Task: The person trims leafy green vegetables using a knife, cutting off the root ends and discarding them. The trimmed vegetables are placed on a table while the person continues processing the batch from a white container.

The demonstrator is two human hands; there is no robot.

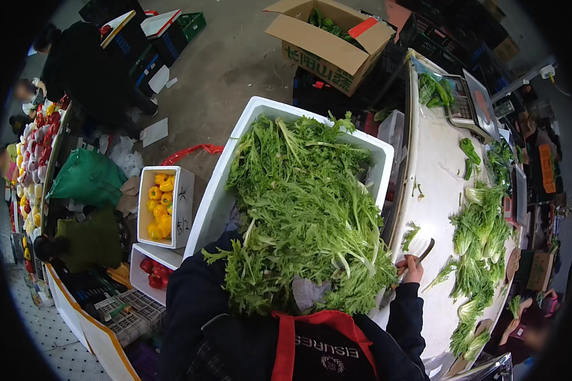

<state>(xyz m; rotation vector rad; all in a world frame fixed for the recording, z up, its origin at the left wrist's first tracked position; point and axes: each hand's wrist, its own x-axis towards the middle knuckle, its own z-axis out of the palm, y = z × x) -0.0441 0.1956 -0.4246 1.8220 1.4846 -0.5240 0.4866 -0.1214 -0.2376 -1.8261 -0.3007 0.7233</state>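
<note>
Frilly green leaf heads, like curly endive (310,200), lie heaped in front of my chest in and over a big white foam box (383,162). My left sleeve reaches in under this heap, and the leaves hide my left hand. A piece of newspaper (310,290) shows among the lower leaves. At the right side of the heap, my right hand (412,270) grips a small curved knife (427,251). Its blade points up and to the right over the white table (424,205). A loose green leaf (411,236) rests on the table beyond the hand.
A row of more leafy heads (481,238) lies along the table, near a weighing scale (474,105). Foam boxes of yellow peppers (161,205) and red peppers (155,274) stand on the left. Beyond is an open carton (319,62). Other people stand around the stall.
</note>
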